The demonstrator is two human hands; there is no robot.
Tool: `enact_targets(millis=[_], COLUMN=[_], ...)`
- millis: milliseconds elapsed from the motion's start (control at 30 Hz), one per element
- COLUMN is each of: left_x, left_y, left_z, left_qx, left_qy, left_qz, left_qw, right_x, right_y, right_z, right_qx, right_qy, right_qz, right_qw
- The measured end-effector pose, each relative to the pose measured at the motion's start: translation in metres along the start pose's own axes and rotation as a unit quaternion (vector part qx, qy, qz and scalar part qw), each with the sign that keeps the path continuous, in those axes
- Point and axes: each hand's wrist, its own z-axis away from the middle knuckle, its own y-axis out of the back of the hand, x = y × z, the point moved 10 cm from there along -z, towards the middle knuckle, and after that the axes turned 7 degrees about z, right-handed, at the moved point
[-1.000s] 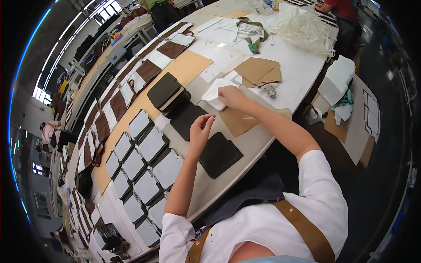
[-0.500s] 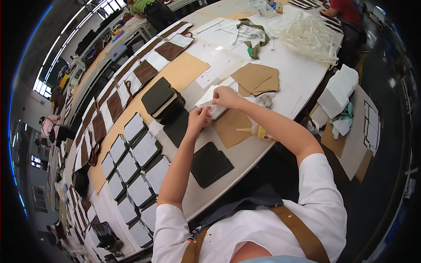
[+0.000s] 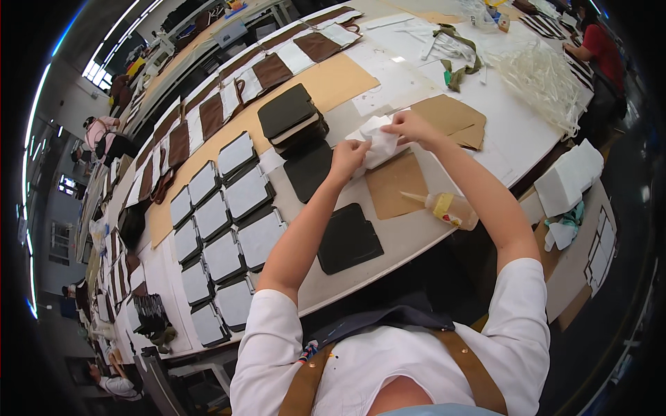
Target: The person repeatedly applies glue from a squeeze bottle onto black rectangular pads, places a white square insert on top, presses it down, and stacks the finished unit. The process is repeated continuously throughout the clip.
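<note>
Between my two hands a thin white sheet (image 3: 379, 141) stands up, creased, above a white stack (image 3: 386, 159). My left hand (image 3: 351, 157) pinches its left side, and my right hand (image 3: 409, 130) grips its right side with the fingers together. Left of the hands lie a flat black panel (image 3: 309, 172) and a thick stack of black panels (image 3: 286, 112). Nearer to me are a brown card piece (image 3: 397, 186) and another black panel (image 3: 348, 239). A glue bottle (image 3: 452, 210) with a long nozzle lies on its side by my right forearm.
Rows of black-edged panels with white faces (image 3: 222, 220) cover the table's left part. Brown and white strips (image 3: 270, 73) run along the far side. Brown card sheets (image 3: 454, 119), clear plastic wrapping (image 3: 538, 80) and an olive strap (image 3: 461, 62) lie beyond my right hand. A person in red works at far right.
The white sheet now rises crumpled between my hands, where it lay flatter before. My hands are slightly farther apart. The whole view has turned, so the table appears shifted to the right.
</note>
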Motion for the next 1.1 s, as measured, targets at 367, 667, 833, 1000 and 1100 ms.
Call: enact_targets(millis=[367, 667, 833, 1000, 1100], left_x=[0.008, 0.15, 0.139, 0.088, 0.084], left_y=[0.025, -0.009, -0.031, -0.012, 0.007], left_z=[0.045, 0.151, 0.216, 0.258, 0.288], left_qx=[0.083, 0.074, -0.101, -0.103, -0.073], left_qy=[-0.009, -0.291, -0.115, -0.047, -0.085], left_qz=[-0.074, -0.083, 0.253, 0.337, 0.348], left_qw=[0.994, 0.95, 0.955, 0.935, 0.931], right_x=[-0.029, -0.119, -0.169, -0.173, -0.176], right_y=[0.189, 0.072, -0.051, -0.141, -0.167], right_z=[0.075, 0.166, 0.241, 0.288, 0.302], right_qx=[0.354, 0.225, 0.145, 0.082, 0.039], right_qy=[0.154, 0.285, 0.363, 0.407, 0.419], right_qz=[-0.117, -0.053, 0.129, 0.226, 0.202], right_qw=[0.915, 0.93, 0.911, 0.881, 0.884])
